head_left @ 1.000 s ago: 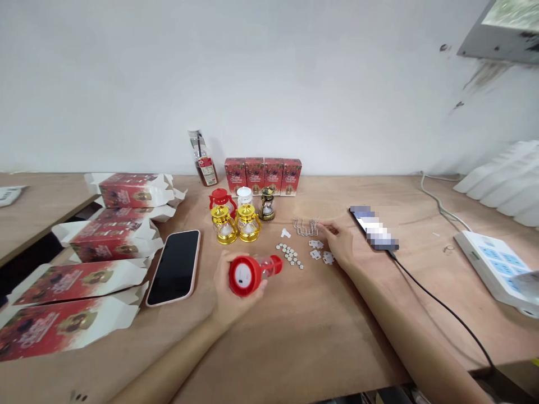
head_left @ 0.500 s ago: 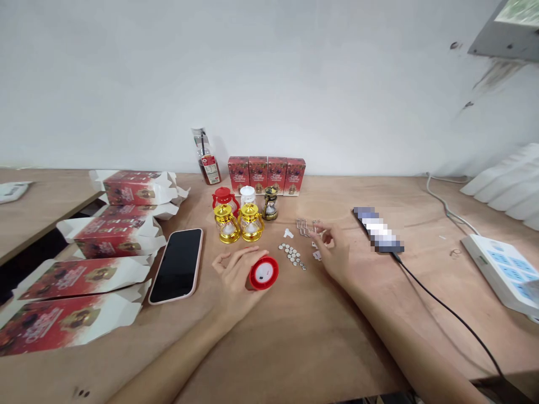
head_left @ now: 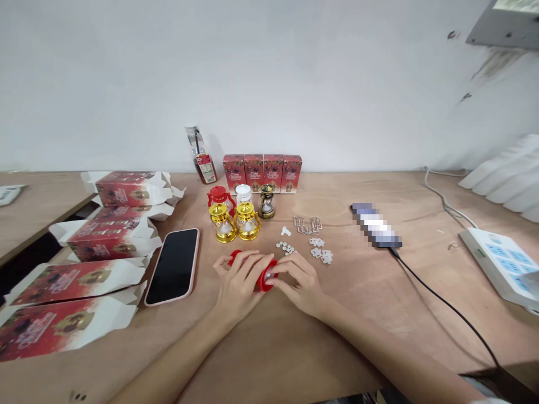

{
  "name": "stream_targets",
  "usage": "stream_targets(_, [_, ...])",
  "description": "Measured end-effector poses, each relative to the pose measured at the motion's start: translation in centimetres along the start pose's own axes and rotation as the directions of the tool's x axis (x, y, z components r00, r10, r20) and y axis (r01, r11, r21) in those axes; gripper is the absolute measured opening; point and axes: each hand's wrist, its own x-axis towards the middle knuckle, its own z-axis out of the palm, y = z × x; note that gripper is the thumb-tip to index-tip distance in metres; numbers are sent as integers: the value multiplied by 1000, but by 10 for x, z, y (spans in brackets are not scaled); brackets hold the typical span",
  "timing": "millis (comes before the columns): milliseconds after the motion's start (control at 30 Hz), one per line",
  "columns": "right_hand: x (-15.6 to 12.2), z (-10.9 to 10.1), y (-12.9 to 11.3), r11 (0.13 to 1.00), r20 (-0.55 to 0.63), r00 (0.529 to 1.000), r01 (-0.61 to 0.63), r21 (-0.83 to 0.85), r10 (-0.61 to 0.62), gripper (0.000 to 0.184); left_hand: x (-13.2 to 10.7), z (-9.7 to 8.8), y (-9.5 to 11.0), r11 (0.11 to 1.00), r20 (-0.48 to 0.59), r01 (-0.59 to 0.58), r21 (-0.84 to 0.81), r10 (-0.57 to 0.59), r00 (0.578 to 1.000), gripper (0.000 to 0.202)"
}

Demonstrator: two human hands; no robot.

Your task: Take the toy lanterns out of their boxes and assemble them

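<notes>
My left hand (head_left: 238, 283) is wrapped round a small red lantern (head_left: 264, 282) lying on its side, its round base turned to the right. At that base, my right hand (head_left: 304, 285) has its thumb and fingertips pinched together; whatever they hold is hidden. Just beyond the hands lie several button cells (head_left: 287, 247), a group of white plastic tabs (head_left: 321, 253), a white piece (head_left: 286, 230) and bent metal wire handles (head_left: 307, 225). Standing further back are two gold lanterns (head_left: 247, 227), a red lantern (head_left: 218, 194), a white lantern (head_left: 243, 193) and a bronze lantern (head_left: 266, 203).
Several red printed boxes (head_left: 254, 174) stand by the wall beside a bottle (head_left: 205, 166). Open-flapped cartons (head_left: 80, 279) line the left, next to a phone (head_left: 173, 268). At right are a cabled phone (head_left: 377, 225) and a power strip (head_left: 499, 269).
My right hand has come from the wire handles to the lantern's base. The left hand has turned the lantern so its base faces right.
</notes>
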Motion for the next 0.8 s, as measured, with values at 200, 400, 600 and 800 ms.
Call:
stream_targets(200, [2,0,-2,995,-10,997,-74,69,75,15,-1,1,0,1000,14,-8,9,8,1000,25])
stream_targets(400, [3,0,-2,984,7,991,-130,121,130,20,-1,2,0,1000,22,-11,12,11,1000,24])
stream_targets(600, [3,2,0,955,27,973,-232,186,231,22,-1,4,1,1000,30,11,12,-11,999,23])
stream_targets(800, [2,2,1,977,1,987,-157,145,159,20,-2,4,2,1000,25,9,9,-9,1000,23])
